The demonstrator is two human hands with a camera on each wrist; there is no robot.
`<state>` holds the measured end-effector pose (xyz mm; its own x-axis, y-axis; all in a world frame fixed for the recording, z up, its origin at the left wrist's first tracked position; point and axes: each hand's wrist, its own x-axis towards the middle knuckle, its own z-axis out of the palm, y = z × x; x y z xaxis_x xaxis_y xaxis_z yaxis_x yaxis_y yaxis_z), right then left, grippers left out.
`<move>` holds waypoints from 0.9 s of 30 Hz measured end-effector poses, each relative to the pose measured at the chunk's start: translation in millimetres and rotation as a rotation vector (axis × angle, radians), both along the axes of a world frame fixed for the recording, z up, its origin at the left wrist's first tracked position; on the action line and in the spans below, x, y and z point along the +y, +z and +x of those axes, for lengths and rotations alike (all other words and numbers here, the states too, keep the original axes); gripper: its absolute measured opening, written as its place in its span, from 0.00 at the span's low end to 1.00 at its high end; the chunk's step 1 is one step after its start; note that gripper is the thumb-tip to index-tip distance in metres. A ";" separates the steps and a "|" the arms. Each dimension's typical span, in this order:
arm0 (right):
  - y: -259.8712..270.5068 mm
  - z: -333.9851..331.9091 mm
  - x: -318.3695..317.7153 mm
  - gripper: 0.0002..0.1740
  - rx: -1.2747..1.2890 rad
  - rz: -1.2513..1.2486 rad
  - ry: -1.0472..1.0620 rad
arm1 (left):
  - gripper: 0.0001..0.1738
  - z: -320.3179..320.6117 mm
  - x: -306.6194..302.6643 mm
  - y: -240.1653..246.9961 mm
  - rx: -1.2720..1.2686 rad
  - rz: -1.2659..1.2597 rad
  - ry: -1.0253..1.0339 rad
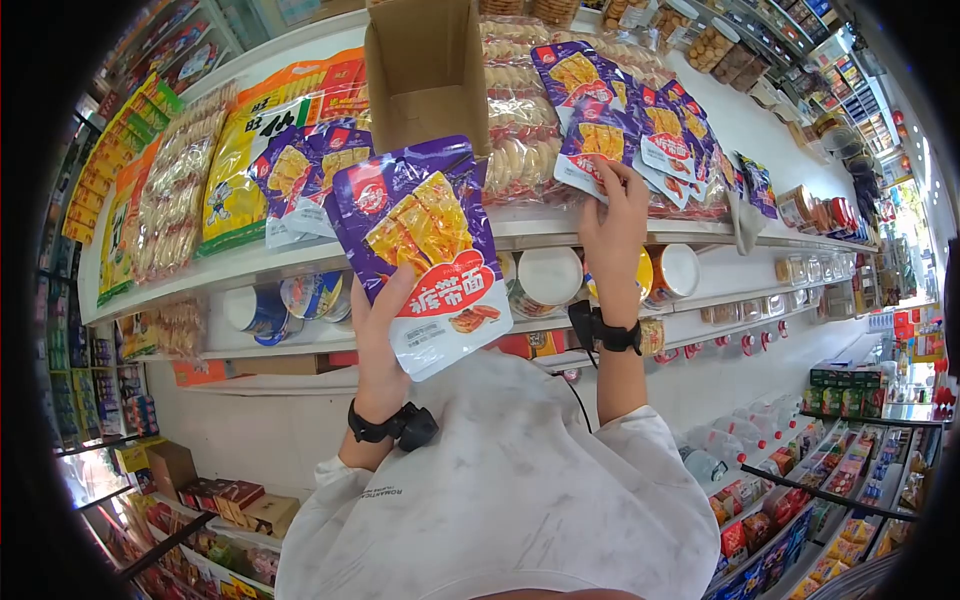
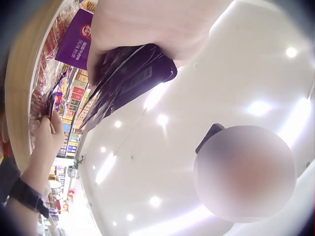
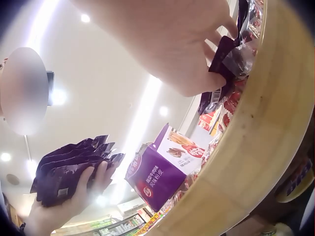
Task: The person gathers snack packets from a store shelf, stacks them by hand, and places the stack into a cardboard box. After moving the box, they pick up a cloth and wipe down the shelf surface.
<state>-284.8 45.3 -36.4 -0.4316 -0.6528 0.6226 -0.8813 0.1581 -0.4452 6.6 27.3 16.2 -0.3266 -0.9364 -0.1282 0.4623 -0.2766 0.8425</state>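
Observation:
My left hand grips a stack of purple snack packets, thumb over the printed front of the top one. In the right wrist view several packets fan out from that hand. Over on the right, my right hand pinches a purple snack packet by its lower part, at the edge of a pile; its thumb and fingers are around the packet in the right wrist view. An open cardboard box stands between the hands, purple on its outer side.
More purple packets lie to the right, on clear-wrapped round crackers. Left of the box, two packets rest on large yellow bags. Tubs stand on the shelf below the shelf edge.

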 end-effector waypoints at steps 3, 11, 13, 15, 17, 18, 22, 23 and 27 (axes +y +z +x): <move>7.3 1.1 2.9 0.27 -0.013 -0.071 -0.002 | 0.28 1.0 -0.3 -2.7 -0.008 0.005 -0.013; 55.3 53.2 39.7 0.26 -0.786 -0.621 0.265 | 0.27 2.7 -0.3 -28.9 0.243 -0.225 -0.109; 49.9 63.6 42.9 0.31 -0.636 -0.798 0.473 | 0.30 -2.1 -3.1 -17.7 0.222 -0.078 -0.094; 49.9 76.2 49.2 0.32 -0.418 -0.711 0.540 | 0.32 -5.0 -4.6 -3.1 0.173 0.102 -0.063; 60.4 84.1 59.0 0.36 -0.060 -0.383 0.611 | 0.33 -3.7 -6.4 -12.7 0.170 0.098 -0.089; 69.0 87.4 56.9 0.38 0.079 -0.174 0.689 | 0.35 -2.2 -7.6 -23.7 0.181 0.048 -0.119; 65.0 111.1 34.7 0.40 -0.017 0.084 0.881 | 0.36 -0.9 -11.4 -19.8 0.479 -0.062 -0.244; 66.2 111.7 34.2 0.41 -0.037 0.088 0.905 | 0.35 0.1 -10.3 -21.6 0.323 -0.033 -0.161; 70.0 111.4 33.8 0.42 -0.139 0.031 0.997 | 0.30 4.9 -0.8 -25.7 -0.014 -0.074 -0.003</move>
